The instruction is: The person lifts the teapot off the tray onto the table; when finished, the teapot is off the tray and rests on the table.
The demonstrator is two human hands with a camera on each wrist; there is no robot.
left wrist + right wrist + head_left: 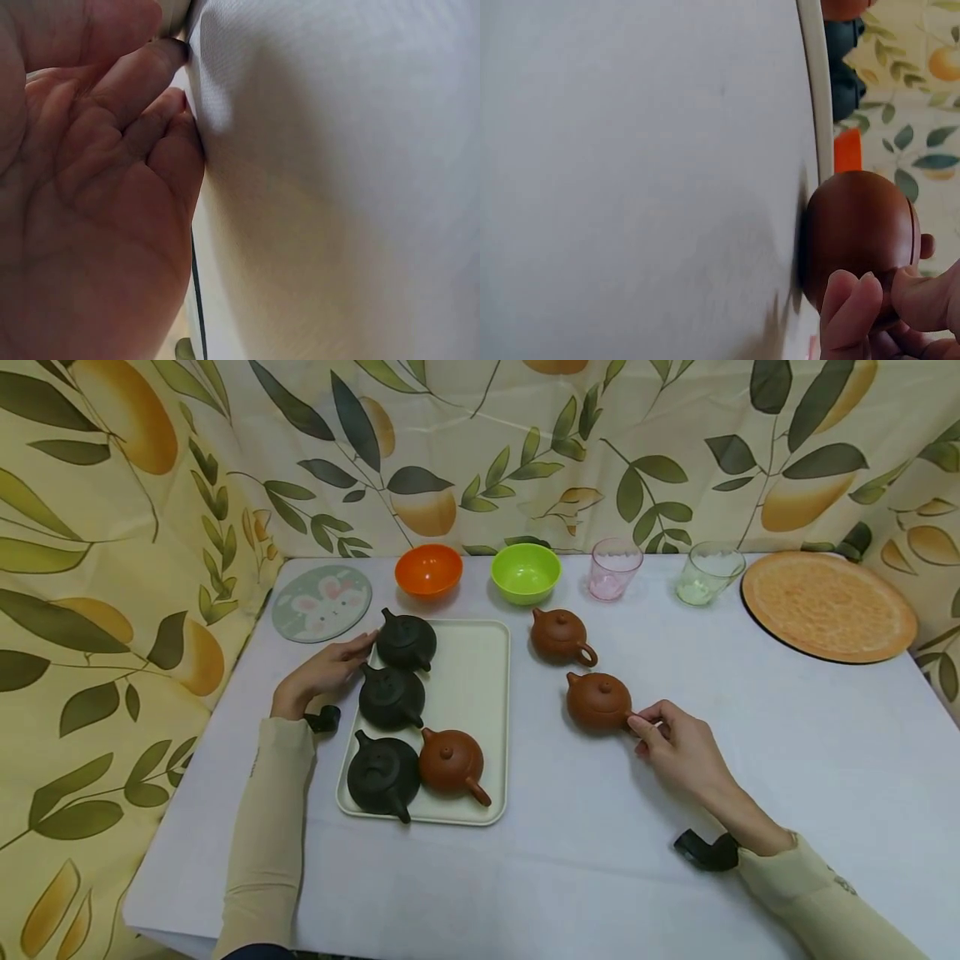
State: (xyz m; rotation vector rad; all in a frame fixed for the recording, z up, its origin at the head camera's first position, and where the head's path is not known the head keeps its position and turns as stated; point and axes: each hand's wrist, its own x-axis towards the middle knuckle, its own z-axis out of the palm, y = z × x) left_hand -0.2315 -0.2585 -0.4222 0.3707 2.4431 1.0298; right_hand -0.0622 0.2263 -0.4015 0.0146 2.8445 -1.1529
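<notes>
My right hand (686, 747) pinches the handle of a reddish-brown teapot (598, 702), which stands on the white tablecloth right of the cream tray (471, 672). In the right wrist view, thumb and fingertips meet at the handle of this teapot (859, 232). Another brown teapot (558, 636) is just behind it. On the tray, three black teapots (392, 697) line the left side, and a brown teapot (450, 762) sits at the front right. My left hand (322, 670) lies at the tray's back left edge, its extended fingers beside the rear black teapot; exact contact is unclear.
Along the back stand an orange bowl (428, 570), a green bowl (526, 573), a pink glass (615, 570) and a greenish glass (708, 574). A rabbit-patterned round mat (322, 603) lies back left. A round tan board (828, 607) occupies the back right corner.
</notes>
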